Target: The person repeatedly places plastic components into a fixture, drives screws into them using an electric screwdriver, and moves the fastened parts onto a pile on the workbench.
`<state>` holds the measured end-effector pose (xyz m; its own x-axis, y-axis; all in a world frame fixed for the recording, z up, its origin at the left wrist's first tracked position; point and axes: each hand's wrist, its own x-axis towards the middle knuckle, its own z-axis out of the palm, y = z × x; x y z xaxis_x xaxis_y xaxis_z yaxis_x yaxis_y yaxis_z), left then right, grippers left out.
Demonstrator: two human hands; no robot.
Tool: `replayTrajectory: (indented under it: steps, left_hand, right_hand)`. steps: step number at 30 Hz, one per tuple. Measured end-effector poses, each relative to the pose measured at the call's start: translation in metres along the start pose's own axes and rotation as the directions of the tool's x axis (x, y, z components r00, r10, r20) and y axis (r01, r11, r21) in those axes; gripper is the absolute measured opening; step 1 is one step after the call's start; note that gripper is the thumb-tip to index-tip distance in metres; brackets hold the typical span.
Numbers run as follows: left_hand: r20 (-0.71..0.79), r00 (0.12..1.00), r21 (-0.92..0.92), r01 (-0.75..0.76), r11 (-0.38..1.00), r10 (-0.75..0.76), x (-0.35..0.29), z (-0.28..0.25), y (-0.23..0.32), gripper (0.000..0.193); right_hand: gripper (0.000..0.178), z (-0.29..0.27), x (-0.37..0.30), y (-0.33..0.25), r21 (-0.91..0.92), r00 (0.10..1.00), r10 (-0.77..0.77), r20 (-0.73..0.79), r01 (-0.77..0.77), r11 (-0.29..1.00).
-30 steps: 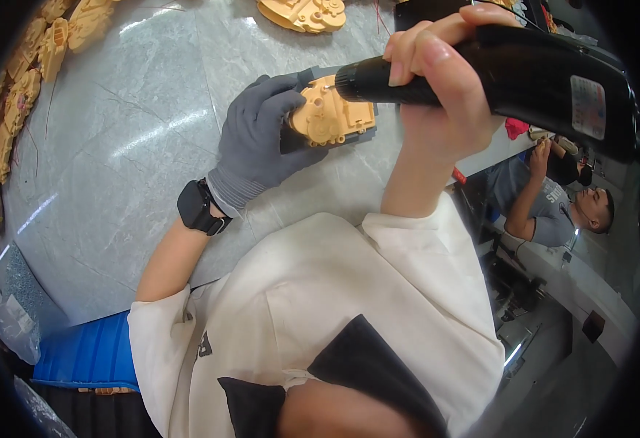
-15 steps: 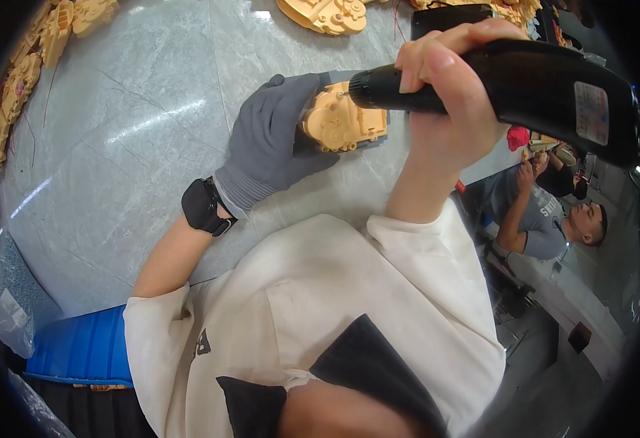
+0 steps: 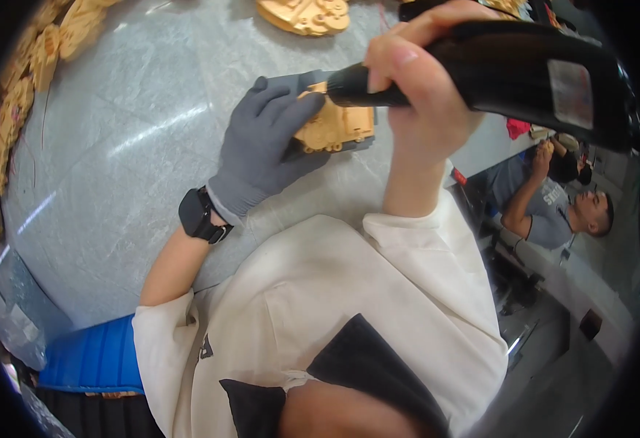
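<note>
From the head view, we see the yellow housing (image 3: 348, 128) on a dark block (image 3: 307, 77) on the grey desk (image 3: 145, 95). Our gloved left hand (image 3: 258, 142) grips the housing from its left. Our bare right hand (image 3: 433, 91), right of the housing, is wrapped around a black power tool (image 3: 510, 69), nose over the housing; another yellow part (image 3: 305, 16) lies beyond the housing

Pale label (image 3: 572, 95) (illegible) on black tool (image 3: 499, 67)
</note>
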<state>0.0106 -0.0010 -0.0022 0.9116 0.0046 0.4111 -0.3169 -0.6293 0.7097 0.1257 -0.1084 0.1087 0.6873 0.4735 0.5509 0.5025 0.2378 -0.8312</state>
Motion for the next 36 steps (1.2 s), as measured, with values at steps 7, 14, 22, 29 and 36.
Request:
replayTrajectory:
  steps: [7,14,22,29,36]
  left_hand:
    - [-0.019,0.998,-0.017,0.058,0.998,-0.059,0.001,-0.001,0.009,0.062]
    - [0.003,0.998,0.044,0.056,0.997,-0.056,0.002,0.005,0.003,0.064]
    - [0.015,0.997,0.009,0.078,0.997,-0.079,-0.001,0.003,0.004,0.065]
    - [0.023,0.997,0.014,0.076,0.997,-0.076,0.003,0.001,0.006,0.067]
    - [0.015,0.997,-0.012,0.071,0.997,-0.071,-0.001,-0.001,0.006,0.070]
  right_hand:
    - [0.041,-0.094,-0.028,-0.070,0.049,0.875,-0.062,-0.481,0.097,0.994]
    - [0.034,-0.168,-0.031,-0.048,-0.212,0.785,-0.088,-0.613,-0.056,0.976]
    - [0.029,-0.171,-0.022,-0.024,-0.160,0.810,-0.012,-0.586,-0.101,0.982]
    - [0.033,-0.143,-0.039,-0.048,-0.069,0.867,0.097,-0.489,-0.149,0.986]
    - [0.039,-0.057,-0.019,-0.050,0.084,0.988,-0.024,-0.155,0.037,0.996]
